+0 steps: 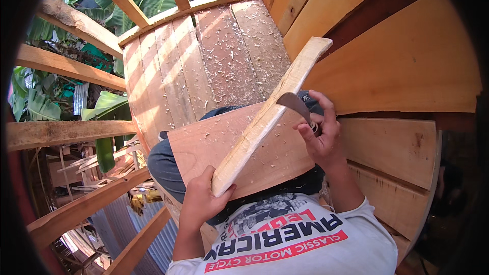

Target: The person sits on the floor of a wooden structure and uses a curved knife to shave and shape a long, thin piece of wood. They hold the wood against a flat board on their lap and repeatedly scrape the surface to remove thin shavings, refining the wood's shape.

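A long pale strip of wood (265, 122) slants across my lap, its near end low and to the left, its far end up and to the right. Around the near end my left hand (206, 193) is closed. My right hand (323, 132) grips a knife (294, 103) by its handle, most of which the fingers hide. The knife's broad, curved dark blade lies against the strip's right edge, past its middle. Beneath the strip a flat reddish board (204, 147) rests over my legs, with a few shavings on it.
Curled shavings (239, 56) litter the plank floor (163, 91) ahead. Wooden wall boards (397, 66) rise close on my right. To the left, spaced wooden bars (71, 132) form a railing, with banana leaves and corrugated sheets (132, 229) beyond it.
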`<state>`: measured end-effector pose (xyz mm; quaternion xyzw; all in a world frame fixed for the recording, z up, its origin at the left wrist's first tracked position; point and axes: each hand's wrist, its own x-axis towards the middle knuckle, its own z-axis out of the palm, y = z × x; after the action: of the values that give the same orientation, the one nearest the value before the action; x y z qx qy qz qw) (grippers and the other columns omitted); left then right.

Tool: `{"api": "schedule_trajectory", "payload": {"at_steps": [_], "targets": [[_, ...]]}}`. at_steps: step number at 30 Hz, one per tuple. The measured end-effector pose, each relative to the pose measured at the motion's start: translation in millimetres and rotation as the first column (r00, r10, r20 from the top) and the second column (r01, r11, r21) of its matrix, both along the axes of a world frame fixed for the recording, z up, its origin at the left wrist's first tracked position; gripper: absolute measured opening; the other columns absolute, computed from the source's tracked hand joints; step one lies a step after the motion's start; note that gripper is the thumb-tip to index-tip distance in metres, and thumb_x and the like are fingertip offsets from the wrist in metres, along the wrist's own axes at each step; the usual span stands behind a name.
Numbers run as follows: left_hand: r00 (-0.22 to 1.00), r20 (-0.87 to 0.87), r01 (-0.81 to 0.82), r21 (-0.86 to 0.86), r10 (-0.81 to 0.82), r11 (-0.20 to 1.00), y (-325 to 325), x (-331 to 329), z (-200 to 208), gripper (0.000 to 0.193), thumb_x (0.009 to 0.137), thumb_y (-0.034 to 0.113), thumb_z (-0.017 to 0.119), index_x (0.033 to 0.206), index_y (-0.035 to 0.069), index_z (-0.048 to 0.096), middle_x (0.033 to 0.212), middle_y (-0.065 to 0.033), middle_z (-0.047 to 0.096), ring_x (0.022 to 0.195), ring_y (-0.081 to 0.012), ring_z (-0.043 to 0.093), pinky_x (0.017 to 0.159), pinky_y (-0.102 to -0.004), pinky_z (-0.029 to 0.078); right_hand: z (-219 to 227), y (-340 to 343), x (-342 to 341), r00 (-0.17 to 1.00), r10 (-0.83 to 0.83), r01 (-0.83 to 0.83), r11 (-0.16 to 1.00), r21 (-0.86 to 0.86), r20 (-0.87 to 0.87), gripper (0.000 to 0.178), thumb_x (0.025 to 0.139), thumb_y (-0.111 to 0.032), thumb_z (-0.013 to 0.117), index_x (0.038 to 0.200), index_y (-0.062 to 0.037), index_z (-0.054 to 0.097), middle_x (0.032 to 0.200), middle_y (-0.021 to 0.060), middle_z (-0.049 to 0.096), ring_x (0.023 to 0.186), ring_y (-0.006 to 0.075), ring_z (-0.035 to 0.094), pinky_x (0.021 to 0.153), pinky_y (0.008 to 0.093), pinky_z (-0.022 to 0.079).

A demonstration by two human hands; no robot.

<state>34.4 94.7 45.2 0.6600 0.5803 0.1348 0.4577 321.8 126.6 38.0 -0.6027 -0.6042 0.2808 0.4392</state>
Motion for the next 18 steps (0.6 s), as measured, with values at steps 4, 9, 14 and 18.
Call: {"api": "schedule_trajectory", "payload": {"at_steps": [4, 9, 14, 18], "targets": [[0.994, 0.051, -0.097, 0.037, 0.095, 0.995, -0.7, 14.8, -5.6, 0.037, 0.073, 0.023, 0.078, 0.088, -0.003, 0.055, 0.072, -0.0238, 0.064, 0.069, -0.038, 0.067, 0.059, -0.0391, 0.051, -16.7, -15.4, -15.3, 0.935, 0.233, -0.241, 0.971, -0.003, 0.268, 0.039, 0.088, -0.041, 0.067, 0.099, -0.0039, 0.058, 0.059, 0.012, 0.057, 0.049, 0.0268, 0.059, 0.045, 0.0309, 0.043], [0.995, 0.03, -0.097, 0.049, 0.095, 0.994, -4.0, 22.0, 6.9, 0.039, 0.074, 0.026, 0.079, 0.089, -0.002, 0.055, 0.071, -0.0238, 0.064, 0.065, -0.0384, 0.067, 0.056, -0.0395, 0.051, -10.8, 0.1, 2.0, 0.896, 0.077, -0.077, 0.997, -0.019, 0.438, 0.046, 0.086, -0.046, 0.066, 0.067, -0.0054, 0.057, 0.059, 0.0125, 0.057, 0.05, 0.0312, 0.059, 0.046, 0.0357, 0.044], [0.994, 0.016, -0.109, 0.144, 0.107, 0.984, -10.8, 23.6, 9.5, 0.043, 0.075, 0.03, 0.08, 0.091, -0.001, 0.054, 0.068, -0.0225, 0.063, 0.061, -0.0381, 0.066, 0.053, -0.04, 0.051, -2.4, -2.5, 12.0, 0.876, 0.067, -0.1, 0.994, 0.045, 0.479, 0.049, 0.083, -0.048, 0.069, 0.064, -0.0048, 0.055, 0.056, 0.0123, 0.055, 0.05, 0.0316, 0.058, 0.045, 0.0372, 0.043], [0.989, 0.037, -0.148, 0.195, 0.144, 0.97, -13.3, 30.7, 15.1, 0.047, 0.075, 0.031, 0.08, 0.094, -0.001, 0.051, 0.065, -0.0215, 0.062, 0.06, -0.0378, 0.066, 0.052, -0.0403, 0.05, -6.0, -9.2, 6.9, 0.829, 0.066, -0.094, 0.995, 0.023, 0.555, 0.051, 0.082, -0.051, 0.068, 0.063, -0.0052, 0.055, 0.055, 0.0126, 0.053, 0.051, 0.032, 0.059, 0.045, 0.0378, 0.044]]}}
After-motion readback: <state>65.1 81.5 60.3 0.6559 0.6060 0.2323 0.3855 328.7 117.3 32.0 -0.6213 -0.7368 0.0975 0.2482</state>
